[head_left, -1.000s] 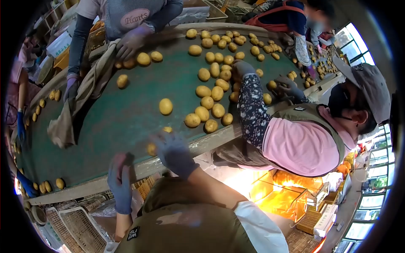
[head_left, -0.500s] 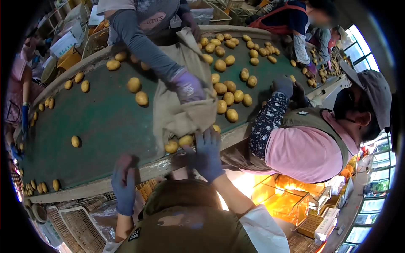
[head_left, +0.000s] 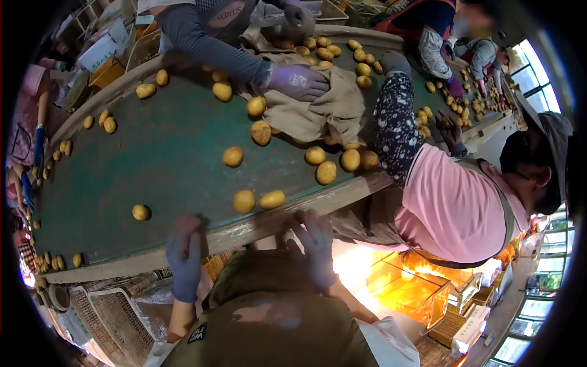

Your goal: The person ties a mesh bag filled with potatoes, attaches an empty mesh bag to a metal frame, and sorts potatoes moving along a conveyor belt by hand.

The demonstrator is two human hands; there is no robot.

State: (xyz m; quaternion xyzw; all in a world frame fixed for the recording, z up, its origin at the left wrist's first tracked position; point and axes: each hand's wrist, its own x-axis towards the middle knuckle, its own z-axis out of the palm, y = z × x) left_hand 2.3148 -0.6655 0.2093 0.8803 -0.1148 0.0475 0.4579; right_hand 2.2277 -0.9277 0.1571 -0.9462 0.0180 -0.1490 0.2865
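My left hand [head_left: 185, 257], in a grey glove, is at the near wooden edge of the green belt [head_left: 122, 171]. Its fingers point up and it holds nothing. My right hand [head_left: 313, 248], gloved alike, hovers by my apron just below that edge, empty with fingers apart. Past the edge, between my hands, lie two potatoes, one round [head_left: 244, 201] and one longer [head_left: 272, 199]. A single potato [head_left: 141, 212] rests beyond my left hand. Across the belt, a co-worker's purple-gloved hand [head_left: 299, 82] presses on a beige cloth [head_left: 312, 110] with potatoes around it.
At my right a co-worker in a pink shirt [head_left: 440, 196] reaches over the belt. The wooden rim [head_left: 244, 229] runs in front of me. Below it stand plastic baskets [head_left: 119, 321] at left and an orange-lit crate [head_left: 406, 290] at right. More people work along the far side.
The co-worker's hand and the cloth have shifted right and farther from me, exposing potatoes. My right hand has drawn back off the belt edge. The neighbour's patterned sleeve now extends farther over the belt.
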